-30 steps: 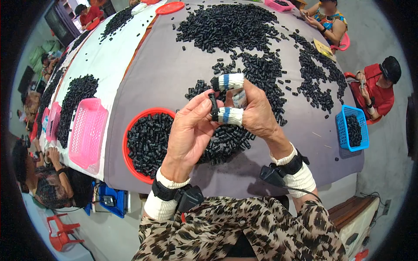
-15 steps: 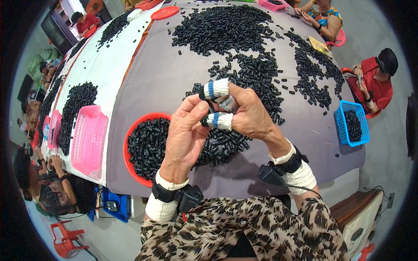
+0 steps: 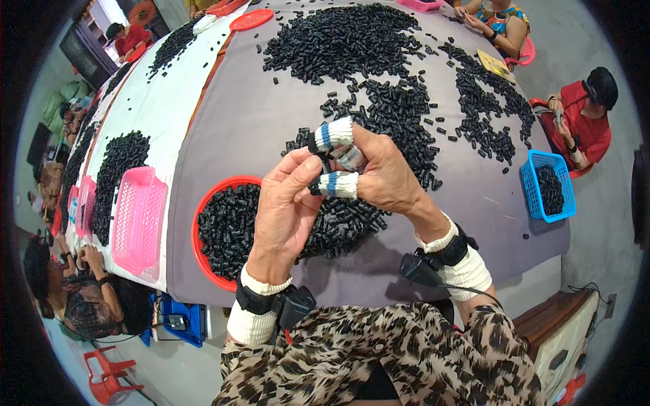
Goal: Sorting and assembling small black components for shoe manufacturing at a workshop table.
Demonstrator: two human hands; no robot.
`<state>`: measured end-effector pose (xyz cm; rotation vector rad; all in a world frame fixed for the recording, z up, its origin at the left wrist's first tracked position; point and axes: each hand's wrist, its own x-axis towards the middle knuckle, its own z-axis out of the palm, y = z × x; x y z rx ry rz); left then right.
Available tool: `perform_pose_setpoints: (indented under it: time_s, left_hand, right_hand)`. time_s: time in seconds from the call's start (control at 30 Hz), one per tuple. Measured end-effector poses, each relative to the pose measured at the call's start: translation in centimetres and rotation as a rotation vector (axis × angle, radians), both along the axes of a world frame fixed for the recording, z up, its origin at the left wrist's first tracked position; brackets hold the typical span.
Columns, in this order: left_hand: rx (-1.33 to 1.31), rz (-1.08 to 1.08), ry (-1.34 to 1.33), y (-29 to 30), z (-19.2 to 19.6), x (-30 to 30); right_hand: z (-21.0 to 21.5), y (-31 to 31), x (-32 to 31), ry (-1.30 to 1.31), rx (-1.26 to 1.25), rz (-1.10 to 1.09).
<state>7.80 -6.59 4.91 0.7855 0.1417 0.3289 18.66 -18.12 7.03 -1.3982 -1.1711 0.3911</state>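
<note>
Both my hands meet over the table in front of me. Knitted white finger covers with a blue stripe and black tips sleeve the thumb and forefinger of my right hand [image 3: 387, 172]; the upper cover [image 3: 334, 134] and lower cover [image 3: 338, 185] stand a little apart. Bare-fingered, my left hand [image 3: 288, 203] is closed, thumb against its fingers. A small black part [image 3: 326, 164] shows between the fingertips of both hands, mostly hidden by them. Below lies a heap of short black cylindrical parts [image 3: 345, 227], beside a red round basin [image 3: 197, 233] full of the same.
Larger black heaps [image 3: 342, 40] spread across the grey cloth [image 3: 223, 128]. A pink basket [image 3: 140, 220] stands left and a blue basket [image 3: 547, 211] holding black parts stands right. Beyond it sits a co-worker in red [image 3: 586, 128]; others sit along the left and far edges.
My hands keep nearly the same pose and grip, with only a slight shift. The whole view has tilted a little.
</note>
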Motion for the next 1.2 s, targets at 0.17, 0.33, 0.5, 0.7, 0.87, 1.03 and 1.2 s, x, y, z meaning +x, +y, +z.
perform_pose_setpoints:
  time_s: [0.17,0.33,0.5,0.7,0.87,1.03,1.2]
  left_hand:
    - [-0.053,0.032,-0.012,-0.6,0.2,0.1]
    - [-0.121,0.037,-0.093,-0.3,0.0,-0.1]
    - [-0.123,0.003,-0.197,0.1,0.0,-0.2]
    - [-0.071,-0.023,-0.230,0.8,0.2,-0.5]
    - [-0.041,-0.007,-0.183,0.8,0.1,-0.4]
    - [0.006,0.005,-0.168,1.0,0.2,-0.4]
    - [0.002,0.013,-0.161,1.2,0.0,-0.3]
  right_hand:
    - [0.1,0.1,0.2,-0.022,0.000,0.026]
    - [0.5,0.5,-0.1,-0.062,0.053,-0.004]
    - [1.5,0.0,1.1,-0.035,-0.131,-0.006]
    - [2.4,0.3,1.1,-0.013,-0.323,0.110]
    - [3.1,0.7,1.1,-0.161,-0.324,0.163]
    - [3.4,0.9,1.2,-0.230,-0.359,0.157]
    - [2.9,1.3,1.3,-0.203,-0.330,0.187]
